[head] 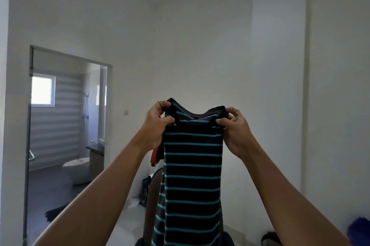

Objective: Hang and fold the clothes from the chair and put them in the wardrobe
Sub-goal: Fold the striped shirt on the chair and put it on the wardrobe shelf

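Note:
A dark navy shirt with thin teal stripes (192, 165) hangs straight down in front of me, held up at chest height. My left hand (155, 123) pinches its top left corner by the neckline. Gripping the top right corner is my right hand (235, 127). A bit of red fabric or plastic (155, 155) shows just behind the shirt's left edge, below my left hand. The shirt's lower part runs out of view at the bottom. The chair and the wardrobe are hidden or outside the view.
White walls stand ahead and to the right. An open doorway (68, 125) at the left leads to a bathroom with a toilet (77, 167). Dark bags (147, 187) lie on the floor behind the shirt. A blue object (359, 229) sits at the bottom right.

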Tool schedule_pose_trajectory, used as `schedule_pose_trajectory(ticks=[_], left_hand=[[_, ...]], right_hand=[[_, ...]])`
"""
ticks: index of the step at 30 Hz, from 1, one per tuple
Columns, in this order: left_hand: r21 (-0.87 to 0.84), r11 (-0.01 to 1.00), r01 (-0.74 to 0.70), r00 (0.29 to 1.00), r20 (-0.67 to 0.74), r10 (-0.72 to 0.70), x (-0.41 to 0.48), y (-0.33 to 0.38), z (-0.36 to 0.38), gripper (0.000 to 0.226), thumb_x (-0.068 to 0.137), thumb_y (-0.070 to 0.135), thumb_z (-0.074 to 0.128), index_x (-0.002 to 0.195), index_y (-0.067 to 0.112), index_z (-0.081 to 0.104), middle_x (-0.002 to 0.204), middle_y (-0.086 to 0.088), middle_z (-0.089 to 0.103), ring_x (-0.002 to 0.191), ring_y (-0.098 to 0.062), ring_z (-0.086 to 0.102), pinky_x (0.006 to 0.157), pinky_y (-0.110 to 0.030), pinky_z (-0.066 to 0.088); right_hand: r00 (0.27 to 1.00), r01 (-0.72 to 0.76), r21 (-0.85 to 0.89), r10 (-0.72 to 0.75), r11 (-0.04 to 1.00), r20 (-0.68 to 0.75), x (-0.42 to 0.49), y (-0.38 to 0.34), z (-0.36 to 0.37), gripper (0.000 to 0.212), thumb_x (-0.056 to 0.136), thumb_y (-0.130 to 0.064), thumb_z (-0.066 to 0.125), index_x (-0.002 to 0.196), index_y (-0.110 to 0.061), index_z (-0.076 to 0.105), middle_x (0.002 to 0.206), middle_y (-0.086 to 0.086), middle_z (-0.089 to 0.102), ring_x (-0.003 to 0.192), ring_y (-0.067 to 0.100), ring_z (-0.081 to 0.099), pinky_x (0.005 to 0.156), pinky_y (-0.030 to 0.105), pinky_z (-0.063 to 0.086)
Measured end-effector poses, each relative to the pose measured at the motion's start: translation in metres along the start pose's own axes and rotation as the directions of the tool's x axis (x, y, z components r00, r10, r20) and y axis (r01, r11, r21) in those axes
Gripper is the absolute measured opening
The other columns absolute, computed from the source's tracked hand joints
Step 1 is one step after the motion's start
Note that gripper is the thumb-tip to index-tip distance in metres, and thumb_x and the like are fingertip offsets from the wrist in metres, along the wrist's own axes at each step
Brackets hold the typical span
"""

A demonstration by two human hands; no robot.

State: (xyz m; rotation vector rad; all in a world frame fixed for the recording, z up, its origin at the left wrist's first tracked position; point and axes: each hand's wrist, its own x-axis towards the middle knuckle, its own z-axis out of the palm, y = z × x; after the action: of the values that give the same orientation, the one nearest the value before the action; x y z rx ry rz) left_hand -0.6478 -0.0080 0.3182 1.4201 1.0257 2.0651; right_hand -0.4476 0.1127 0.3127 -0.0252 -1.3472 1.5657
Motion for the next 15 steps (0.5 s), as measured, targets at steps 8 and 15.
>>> schedule_pose_trajectory(ticks=[8, 15], left_hand=[[-0.109, 0.994, 0.033, 0.998, -0.05, -0.039, 0.004, -0.009, 0.012, 0.036, 0.092, -0.012, 0.052, 0.111, 0.017, 0.04, 0.111, -0.013, 0.057, 0.086, -0.023, 0.064, 0.079, -0.041, 0.057], [-0.366, 0.917, 0.157, 0.986, 0.0, -0.169, 0.008, -0.024, 0.024, 0.02, 0.083, 0.006, 0.073, 0.084, 0.013, 0.054, 0.106, -0.02, 0.069, 0.094, -0.034, 0.071, 0.08, -0.045, 0.06]], right_hand=[[0.999, -0.022, 0.21, 0.028, 0.977, -0.027, 0.002, 0.0, -0.006, 0.032, 0.088, 0.003, 0.068, 0.096, -0.018, 0.044, 0.101, 0.015, 0.064, 0.075, 0.022, 0.069, 0.061, 0.03, 0.059], [0.999, -0.04, 0.279, 0.038, 0.96, 0.015, 0.005, 0.0, -0.012, 0.034, 0.088, -0.004, 0.07, 0.072, -0.02, 0.045, 0.084, 0.01, 0.071, 0.077, 0.023, 0.071, 0.069, 0.034, 0.061]])
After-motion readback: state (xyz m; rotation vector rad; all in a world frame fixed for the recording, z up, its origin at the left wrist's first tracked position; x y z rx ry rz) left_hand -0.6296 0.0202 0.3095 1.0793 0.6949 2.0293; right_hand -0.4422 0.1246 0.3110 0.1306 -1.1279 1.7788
